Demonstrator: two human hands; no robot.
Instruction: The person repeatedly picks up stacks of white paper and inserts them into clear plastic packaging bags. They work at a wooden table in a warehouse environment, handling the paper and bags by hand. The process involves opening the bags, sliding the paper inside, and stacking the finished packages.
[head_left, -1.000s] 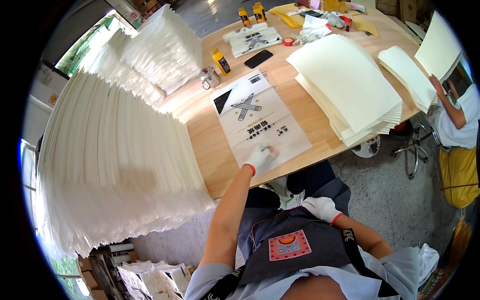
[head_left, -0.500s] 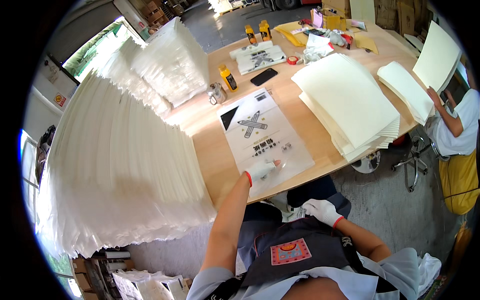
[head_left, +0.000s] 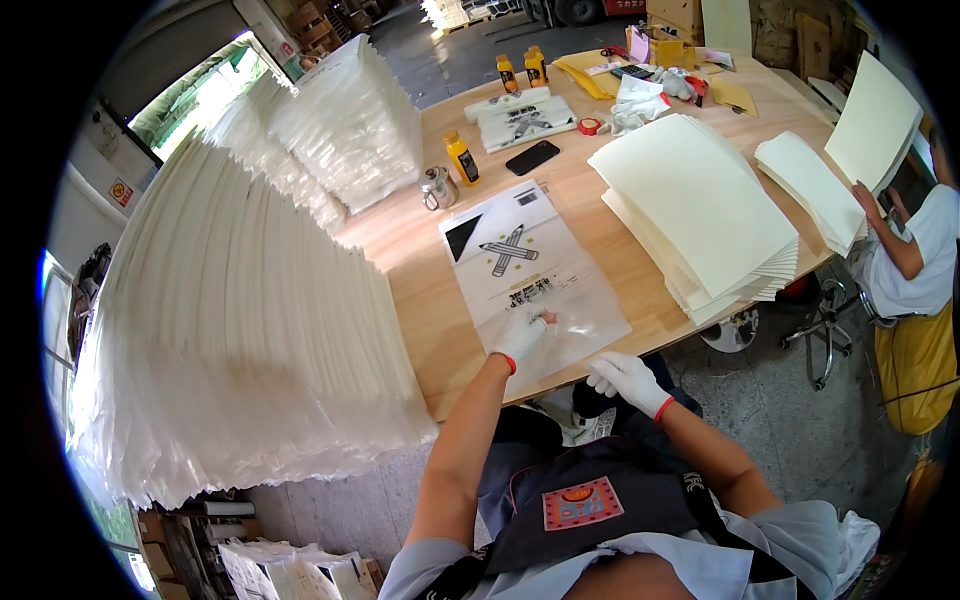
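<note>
Both gloved hands are now meeting at the near end of the clear printed plastic bag (head_left: 530, 275): half a second back the right hand (head_left: 622, 376) was resting lower, by the person's lap, and it is now lifting to the table edge. The left hand (head_left: 523, 337) is staying on the bag, lying flat with fingers spread, pressing it down. The right hand's fingers are curling loosely at the bag's near corner, beside the left; whether they are pinching the plastic cannot be told. Judging from this, the bag is being steadied for handling at its open near end.

Counting from largest to smallest: two tall fanned stacks of white sheets (head_left: 240, 330) are rising left of the left hand. Beyond the right hand, two stacks of cream paperboard sheets (head_left: 700, 200) are lying on the wooden table (head_left: 430, 310). One printed bag is lying under the hands, with another bundle of printed bags (head_left: 520, 118) far beyond. Three orange bottles (head_left: 460, 158) are standing beyond the hands. One black phone (head_left: 532, 157) is lying past the bag. One red tape roll (head_left: 591, 126) is sitting farther off.
</note>
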